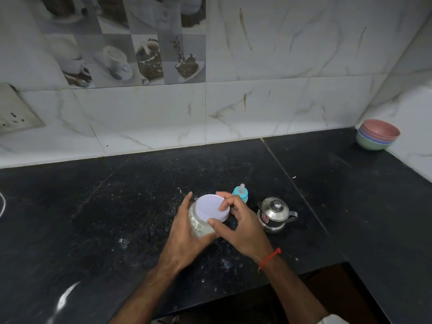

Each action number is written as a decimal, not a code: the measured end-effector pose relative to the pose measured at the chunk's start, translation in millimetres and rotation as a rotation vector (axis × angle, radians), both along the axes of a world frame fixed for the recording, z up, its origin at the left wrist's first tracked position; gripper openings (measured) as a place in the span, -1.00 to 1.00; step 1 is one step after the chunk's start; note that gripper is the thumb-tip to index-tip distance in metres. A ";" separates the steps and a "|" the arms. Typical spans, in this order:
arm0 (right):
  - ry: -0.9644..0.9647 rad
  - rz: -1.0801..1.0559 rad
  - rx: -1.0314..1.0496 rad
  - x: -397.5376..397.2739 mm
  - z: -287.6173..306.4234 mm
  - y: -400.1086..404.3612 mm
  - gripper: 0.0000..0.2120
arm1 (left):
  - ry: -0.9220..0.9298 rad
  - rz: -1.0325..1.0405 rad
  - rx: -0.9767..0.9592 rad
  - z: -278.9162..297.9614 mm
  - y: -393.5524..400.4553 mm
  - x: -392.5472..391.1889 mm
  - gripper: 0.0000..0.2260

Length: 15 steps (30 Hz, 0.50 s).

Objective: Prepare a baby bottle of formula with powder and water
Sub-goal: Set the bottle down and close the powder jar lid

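Note:
A clear plastic jar of white powder (200,225) stands on the black counter (117,206), topped by a pale round lid (210,208). My left hand (187,235) wraps around the jar's body. My right hand (240,226) grips the lid's rim with thumb and fingers. Just behind my right hand stands a small baby bottle with a blue collar and clear teat (241,194), partly hidden. A small steel kettle with a lid and handle (274,215) sits to the right of the hands.
A stack of coloured bowls (377,134) rests in the far right corner against the tiled wall. A wall socket (14,115) is at the left. White powder specks dot the counter. The counter's front edge runs below my forearms.

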State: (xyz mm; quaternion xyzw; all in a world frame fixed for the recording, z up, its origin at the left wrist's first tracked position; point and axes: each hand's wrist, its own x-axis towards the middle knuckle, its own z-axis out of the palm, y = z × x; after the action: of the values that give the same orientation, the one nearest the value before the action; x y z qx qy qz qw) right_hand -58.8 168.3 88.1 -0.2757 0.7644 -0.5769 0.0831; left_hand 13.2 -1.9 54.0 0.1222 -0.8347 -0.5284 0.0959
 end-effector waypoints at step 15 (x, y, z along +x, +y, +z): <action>0.176 0.173 0.662 -30.0 42.4 22.1 -0.37 | 0.018 -0.127 -0.148 3.6 2.4 1.5 0.21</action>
State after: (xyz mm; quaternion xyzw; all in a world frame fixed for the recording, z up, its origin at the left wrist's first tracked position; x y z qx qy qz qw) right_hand -88.8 190.4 130.6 -0.3460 0.8881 -0.2628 0.1503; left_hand 14.7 0.4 57.6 0.0569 -0.8766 -0.4713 0.0786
